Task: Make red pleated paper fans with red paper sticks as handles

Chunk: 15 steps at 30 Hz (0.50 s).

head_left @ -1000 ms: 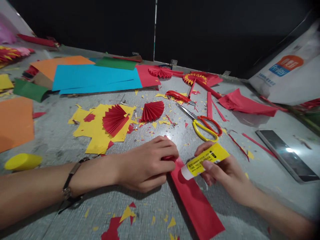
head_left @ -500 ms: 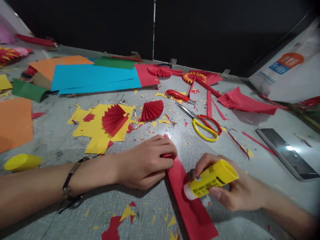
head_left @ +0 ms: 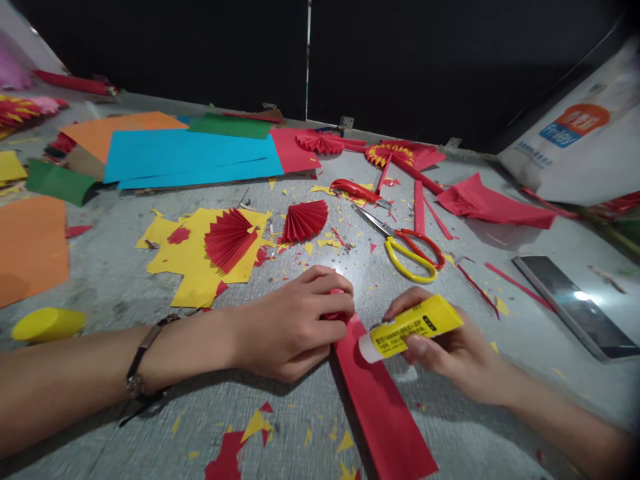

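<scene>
A long red paper strip [head_left: 387, 417] lies slanted on the grey table, its far end under my left hand [head_left: 305, 323]. The fingers of that hand are closed on the strip and press it down. My right hand [head_left: 450, 350] grips a yellow glue stick [head_left: 415, 327], tilted, with its white end touching the strip a little below my left fingers. Two folded red paper fans [head_left: 230, 240] [head_left: 305, 221] lie beyond my left hand, one of them on a cut yellow sheet [head_left: 193, 283]. The yellow cap [head_left: 49, 324] rests beside my left forearm.
Scissors [head_left: 410, 253] and a red-handled cutter [head_left: 355, 191] lie beyond the strip. A phone [head_left: 575, 307] is at the right, near a white bag [head_left: 580, 147]. Blue paper [head_left: 195, 157] and other coloured sheets lie at the back left. Small paper scraps are scattered about.
My right hand has moved the glue stick up along the strip, closer to my left fingers, and the stick lies at a flatter tilt. My left hand has stayed almost in place.
</scene>
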Available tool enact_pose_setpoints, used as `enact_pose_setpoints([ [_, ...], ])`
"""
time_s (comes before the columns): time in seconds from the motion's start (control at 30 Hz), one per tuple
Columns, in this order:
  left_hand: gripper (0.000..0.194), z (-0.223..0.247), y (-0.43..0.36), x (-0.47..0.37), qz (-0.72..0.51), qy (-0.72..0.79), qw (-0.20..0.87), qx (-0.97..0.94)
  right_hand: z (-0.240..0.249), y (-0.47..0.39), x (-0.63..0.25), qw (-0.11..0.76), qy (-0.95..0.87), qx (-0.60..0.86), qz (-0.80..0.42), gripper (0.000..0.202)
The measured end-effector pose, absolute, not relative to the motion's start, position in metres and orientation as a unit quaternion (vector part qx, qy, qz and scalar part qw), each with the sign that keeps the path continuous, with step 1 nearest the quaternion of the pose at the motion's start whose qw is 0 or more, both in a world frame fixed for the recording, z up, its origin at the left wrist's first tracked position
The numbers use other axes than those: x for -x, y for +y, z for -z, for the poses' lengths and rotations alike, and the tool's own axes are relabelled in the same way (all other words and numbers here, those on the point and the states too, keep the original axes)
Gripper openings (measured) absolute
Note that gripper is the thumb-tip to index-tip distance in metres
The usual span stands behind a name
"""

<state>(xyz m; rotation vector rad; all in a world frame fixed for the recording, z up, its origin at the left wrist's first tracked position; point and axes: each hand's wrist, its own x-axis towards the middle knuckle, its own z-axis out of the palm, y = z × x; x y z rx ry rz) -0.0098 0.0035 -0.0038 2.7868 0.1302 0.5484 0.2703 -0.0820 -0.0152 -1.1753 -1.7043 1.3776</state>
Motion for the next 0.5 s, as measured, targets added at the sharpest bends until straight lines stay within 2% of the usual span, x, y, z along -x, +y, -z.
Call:
enact_pose_setpoints([
  [0.3,0.017,0.004,0.003,0.010,-0.172,0.045,0.157,-0.971,-0.004,-0.078,-0.271,0.233,-0.746,0.360,-0.510,0.018],
  [0.5,0.016,0.005,0.003,0.010,-0.176,0.039,0.155,-0.971,0.011,-0.082,-0.268,0.288,-0.717,0.397,-0.495,0.020],
])
